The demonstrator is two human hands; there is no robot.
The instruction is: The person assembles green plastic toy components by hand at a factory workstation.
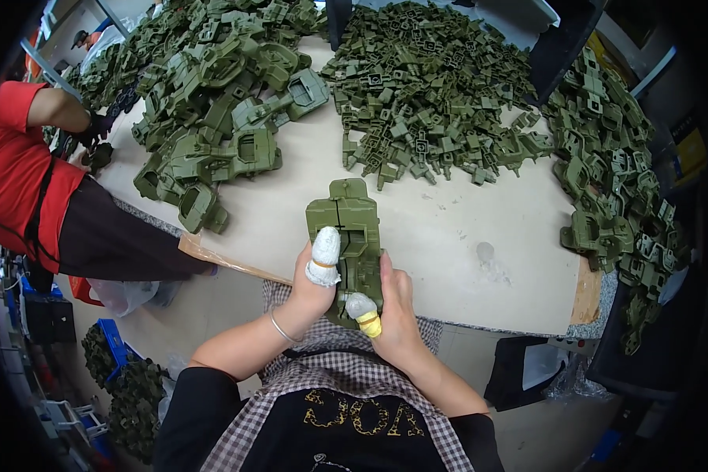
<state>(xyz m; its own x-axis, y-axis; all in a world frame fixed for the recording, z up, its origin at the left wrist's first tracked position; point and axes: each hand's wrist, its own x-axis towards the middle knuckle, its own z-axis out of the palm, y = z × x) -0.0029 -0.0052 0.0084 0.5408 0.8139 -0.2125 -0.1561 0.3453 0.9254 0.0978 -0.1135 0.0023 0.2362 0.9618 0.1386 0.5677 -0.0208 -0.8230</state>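
Observation:
Between my two hands I hold an olive-green plastic toy vehicle body (352,212), long and boxy with a recessed middle. It is over the near edge of the table, its narrow end pointing away from me. My left hand (316,279) grips its left side, the thumb wrapped in white material with a band round it. On the other side my right hand (389,315) closes round the lower right edge; its thumb has a whitish wrap with yellow tape. The fingers beneath the body are hidden.
Large green vehicle parts (204,157) heap at the left of the table (472,236). Small green parts (433,94) pile at the far middle, more hulls (606,204) at the right. A co-worker in a red shirt (23,157) stands at the left. Bins of green parts (130,393) sit below left.

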